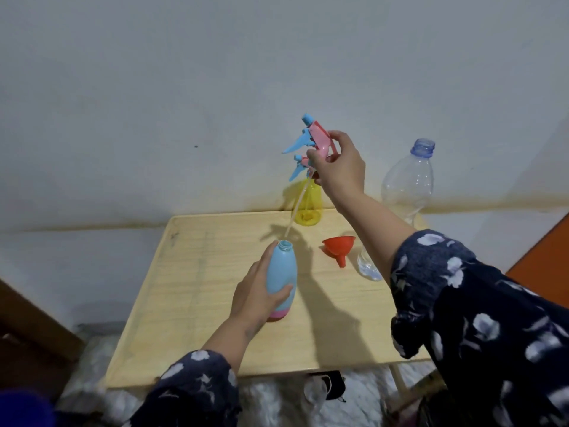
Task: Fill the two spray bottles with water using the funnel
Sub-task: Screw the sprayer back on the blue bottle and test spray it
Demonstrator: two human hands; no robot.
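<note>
A: Table (215, 272) edges come first: we see the pale wooden top with its far edge against the wall (184, 87) and open surface on its left half.

B: Agreed. We see the left hand (255, 298) wrapped around the blue spray bottle (281, 278), upright near the middle, neck open.

A: The right hand (337, 167) pinches the pink-and-blue spray head (311, 135) raised above it, the dip tube (295, 211) hanging with its tip at the neck.

B: Right of the bottle lies one red funnel (338, 245) on its side, beside a clear plastic piece (368, 266).

A: At the far edge we count one yellow spray bottle (308, 204), head on, and one clear plastic bottle (406, 183), uncapped.

B: Two spray bottles, then.
</note>
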